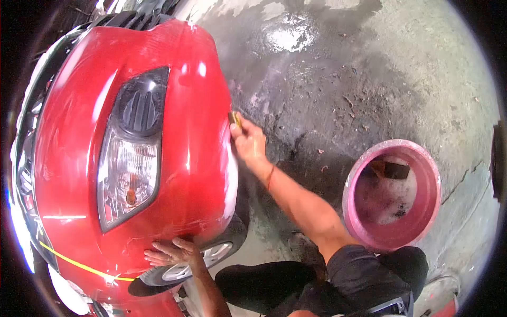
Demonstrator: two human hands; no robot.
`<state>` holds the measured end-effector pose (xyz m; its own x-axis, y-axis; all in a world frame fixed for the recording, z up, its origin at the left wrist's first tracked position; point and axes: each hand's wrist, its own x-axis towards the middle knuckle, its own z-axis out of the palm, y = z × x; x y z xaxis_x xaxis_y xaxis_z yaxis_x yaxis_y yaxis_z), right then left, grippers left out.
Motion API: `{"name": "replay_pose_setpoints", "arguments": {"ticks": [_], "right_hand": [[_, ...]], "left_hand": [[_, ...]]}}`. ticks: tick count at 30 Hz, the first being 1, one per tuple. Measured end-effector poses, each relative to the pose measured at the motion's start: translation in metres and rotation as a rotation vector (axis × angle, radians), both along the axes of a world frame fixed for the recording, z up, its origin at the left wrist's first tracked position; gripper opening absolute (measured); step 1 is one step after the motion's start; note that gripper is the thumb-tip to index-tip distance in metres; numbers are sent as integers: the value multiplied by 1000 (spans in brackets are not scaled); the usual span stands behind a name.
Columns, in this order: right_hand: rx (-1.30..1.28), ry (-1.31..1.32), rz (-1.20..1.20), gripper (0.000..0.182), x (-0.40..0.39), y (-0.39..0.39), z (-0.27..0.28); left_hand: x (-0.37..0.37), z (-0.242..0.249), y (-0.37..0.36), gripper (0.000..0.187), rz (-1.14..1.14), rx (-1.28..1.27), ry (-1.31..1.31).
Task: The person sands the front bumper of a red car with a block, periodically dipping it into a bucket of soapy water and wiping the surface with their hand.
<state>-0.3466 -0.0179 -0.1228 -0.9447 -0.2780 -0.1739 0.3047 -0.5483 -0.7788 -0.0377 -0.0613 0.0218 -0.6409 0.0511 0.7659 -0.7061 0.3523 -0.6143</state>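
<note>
The red front bumper [195,153] of a car curves down toward the floor, with whitish dull patches near its lower edge. My right hand [249,139] grips a small yellowish-brown block [235,120] and holds it against that edge. Lower in the view, my left hand [171,252] lies spread near the wheel, fingers apart, against the red surface. Between the hands and the grille sits the headlight [132,153]. A strip of yellow tape [87,266] runs across the red bodywork at the lower left.
A pink tub [432,195] with cloudy liquid and a dark block inside stands on the right. The front wheel [211,255] is beside my left hand. The concrete floor [317,105] is wet and dirty. My knees are at the bottom.
</note>
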Motion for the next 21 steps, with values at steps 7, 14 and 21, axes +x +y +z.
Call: {"name": "replay_pose_setpoints", "arguments": {"ticks": [7,14,21], "right_hand": [[208,132,-106,30,20,11,9],[186,373,-266,27,78,56,48],[152,-22,30,28,11,23,23]], "left_hand": [[-2,-1,2,63,1,0,11],[-4,-3,0,61,-8,-37,43],[-5,-1,6,61,22,-1,0]]}}
